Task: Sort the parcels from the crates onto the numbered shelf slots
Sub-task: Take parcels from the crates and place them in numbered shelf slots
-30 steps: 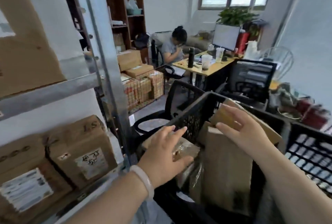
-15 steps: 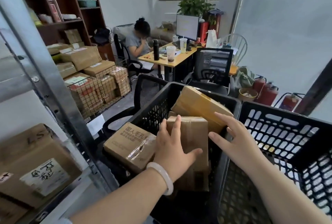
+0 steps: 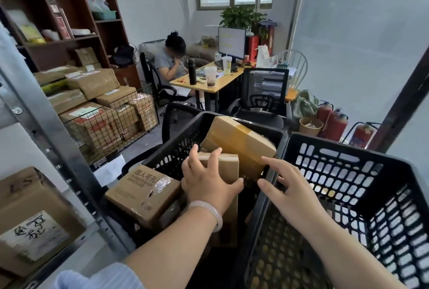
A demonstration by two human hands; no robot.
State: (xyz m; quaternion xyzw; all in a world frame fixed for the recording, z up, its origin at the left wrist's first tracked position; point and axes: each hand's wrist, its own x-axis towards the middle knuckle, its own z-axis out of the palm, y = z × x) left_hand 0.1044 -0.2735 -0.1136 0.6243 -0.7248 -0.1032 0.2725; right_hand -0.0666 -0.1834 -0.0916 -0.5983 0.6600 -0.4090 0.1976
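Since half a second ago the left hand [image 3: 209,186] has slid slightly leftward on the box it holds. The right hand [image 3: 292,189] has eased a little toward the wall between the two crates.

The grey metal shelf rack [image 3: 58,149] fills the left side. On its lower shelf sits a brown cardboard parcel with a handwritten white label [image 3: 34,219]. Beside the rack stands the left black plastic lattice crate [image 3: 176,147], and the right black plastic lattice crate [image 3: 348,172] is just beside it, wall to wall.

In the left crate, a large taped brown cardboard box [image 3: 239,138] lies tilted against the far right corner. A printed brown cardboard box [image 3: 144,186] leans over the near left edge. Between them an upright narrow brown cardboard box [image 3: 228,165] stands on end.

The left grip holds this upright box, with fingers hooked over its top edge and the thumb stretched across its near face. The right grip is wide, fingers spread and holding nothing, above the dividing wall. Its index tip is near the tilted box, and I cannot tell whether it touches. A pale round bracelet [image 3: 209,212] circles the left wrist.
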